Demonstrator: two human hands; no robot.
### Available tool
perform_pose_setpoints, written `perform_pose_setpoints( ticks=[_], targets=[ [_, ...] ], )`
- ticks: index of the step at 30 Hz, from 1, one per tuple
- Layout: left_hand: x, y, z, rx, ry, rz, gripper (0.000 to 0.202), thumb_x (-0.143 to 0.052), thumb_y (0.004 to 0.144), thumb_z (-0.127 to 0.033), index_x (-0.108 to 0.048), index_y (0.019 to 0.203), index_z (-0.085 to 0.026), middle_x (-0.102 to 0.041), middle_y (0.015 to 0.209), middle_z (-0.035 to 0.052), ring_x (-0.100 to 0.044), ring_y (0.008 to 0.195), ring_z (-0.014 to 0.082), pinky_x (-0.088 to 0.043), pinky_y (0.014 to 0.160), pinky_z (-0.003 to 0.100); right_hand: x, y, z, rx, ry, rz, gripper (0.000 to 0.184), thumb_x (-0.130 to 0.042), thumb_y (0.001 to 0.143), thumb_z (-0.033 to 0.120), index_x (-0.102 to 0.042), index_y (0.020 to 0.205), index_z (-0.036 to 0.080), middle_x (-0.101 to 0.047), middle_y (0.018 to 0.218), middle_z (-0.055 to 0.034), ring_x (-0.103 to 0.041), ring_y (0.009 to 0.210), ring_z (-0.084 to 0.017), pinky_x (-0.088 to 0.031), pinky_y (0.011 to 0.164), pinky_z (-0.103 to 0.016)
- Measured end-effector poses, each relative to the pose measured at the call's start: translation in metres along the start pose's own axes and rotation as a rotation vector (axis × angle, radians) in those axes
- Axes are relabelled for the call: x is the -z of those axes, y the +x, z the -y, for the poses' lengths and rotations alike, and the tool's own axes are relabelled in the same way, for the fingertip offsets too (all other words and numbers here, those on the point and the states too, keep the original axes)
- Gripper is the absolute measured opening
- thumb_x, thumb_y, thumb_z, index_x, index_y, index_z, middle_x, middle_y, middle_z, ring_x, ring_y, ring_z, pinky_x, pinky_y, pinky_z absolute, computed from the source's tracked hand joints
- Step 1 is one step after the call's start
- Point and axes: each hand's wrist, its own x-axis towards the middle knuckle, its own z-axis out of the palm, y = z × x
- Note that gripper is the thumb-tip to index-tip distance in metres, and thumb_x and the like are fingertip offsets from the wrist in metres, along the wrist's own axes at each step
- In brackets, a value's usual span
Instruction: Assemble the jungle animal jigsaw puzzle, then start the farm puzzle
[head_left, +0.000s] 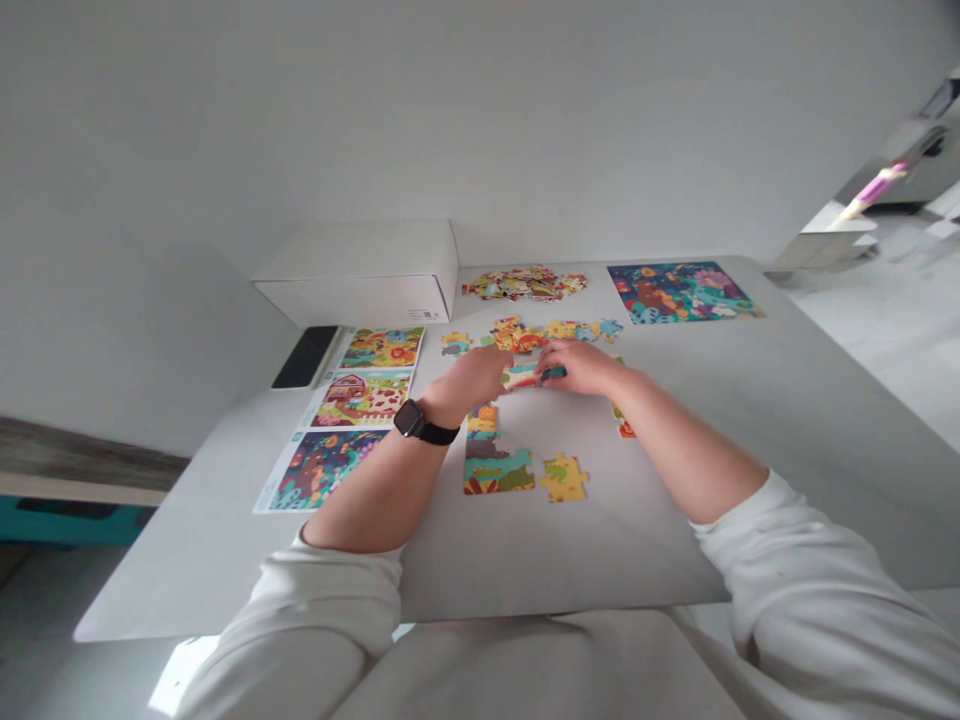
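At the middle of the white table (750,400), the left hand (472,380) and right hand (581,367) meet over a short puzzle strip (531,376), fingers drawn narrow, pinching its 2 ends. Just nearer lie a joined block (495,465) and 1 yellow piece (564,477). I'd judge the low right forearm could nudge the orange piece (624,428) beside it, or a hard squeeze could buckle the strip.

Left hand (471,380) and right hand (577,366) rest palm-down, nearly touching.

Bare white wall (480,120), pale floor (892,340)
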Motion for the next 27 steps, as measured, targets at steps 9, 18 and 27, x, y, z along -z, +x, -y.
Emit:
perform_pose_setpoints(
  ticks=[9,18,27],
  targets=[
    [-0.006,0.002,0.003,0.028,0.028,-0.026,0.031,-0.064,0.091,-0.017,-0.073,0.12,-0.019,-0.076,0.128,0.0114,-0.071,0.119,0.0285,-0.053,0.101,0.036,-0.002,0.001,-0.002,0.009,-0.015,-0.018,0.022,-0.083,0.088,0.026,-0.085,0.11,0.028,-0.076,0.123,-0.0077,-0.07,0.116,-0.027,-0.05,0.104,-0.039],
    [-0.007,0.002,0.005,0.007,0.035,-0.038,0.036,-0.061,0.091,-0.015,-0.073,0.125,-0.02,-0.075,0.13,0.0113,-0.07,0.122,0.028,-0.053,0.104,0.036,-0.003,0.004,0.005,-0.013,-0.044,-0.045,0.017,-0.079,0.091,0.023,-0.084,0.107,0.024,-0.079,0.12,-0.0093,-0.07,0.117,-0.028,-0.049,0.107,-0.042],
    [0.001,0.003,0.002,-0.032,-0.063,0.013,0.05,-0.069,0.094,-0.029,-0.066,0.144,-0.025,-0.069,0.144,0.0114,-0.065,0.133,0.0286,-0.048,0.112,0.036,-0.002,0.003,0.008,-0.031,-0.091,-0.004,0.015,-0.078,0.092,0.024,-0.085,0.104,0.028,-0.077,0.124,-0.0072,-0.066,0.122,-0.028,-0.046,0.11,-0.043]
  ],
)
